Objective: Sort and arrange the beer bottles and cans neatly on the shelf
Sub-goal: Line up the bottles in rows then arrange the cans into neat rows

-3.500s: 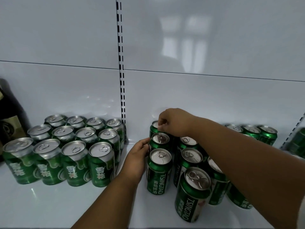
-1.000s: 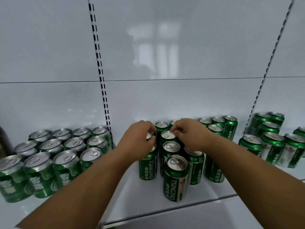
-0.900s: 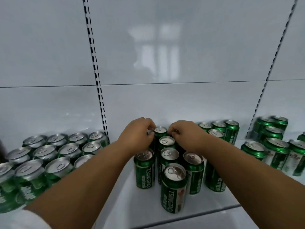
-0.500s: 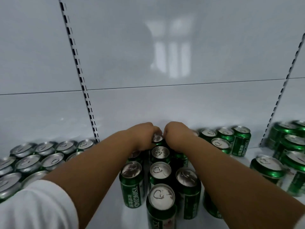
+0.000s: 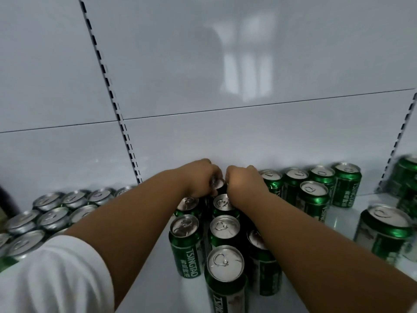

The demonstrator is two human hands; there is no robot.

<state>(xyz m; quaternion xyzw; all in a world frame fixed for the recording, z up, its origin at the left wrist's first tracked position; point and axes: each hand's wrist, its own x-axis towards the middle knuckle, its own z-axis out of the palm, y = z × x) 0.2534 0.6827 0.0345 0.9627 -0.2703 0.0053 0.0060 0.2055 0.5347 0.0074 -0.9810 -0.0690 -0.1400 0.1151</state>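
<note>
Green cans, middle cluster: upright green aluminium Tsingtao beer cans with silver tops (image 5: 225,260) stand in short rows running toward the white back panel (image 5: 248,136) on our white metal shelf (image 5: 158,288).
Rear can: the silver-topped green can at the back of the cluster (image 5: 217,183) sits between our two hands, close to the back panel.
Left hand: our left hand (image 5: 199,179) curls over the rear can's left side, fingers bent around its rim.
Right hand: our right hand (image 5: 244,185) is curled at the can's right side; we cannot tell whether it actually grips.
Left group: silver-topped cans in a tight block (image 5: 52,213).
Right group: green cans in a row (image 5: 320,177) along the back panel.
Sleeve: white fabric sleeve (image 5: 49,274) on our left arm.
</note>
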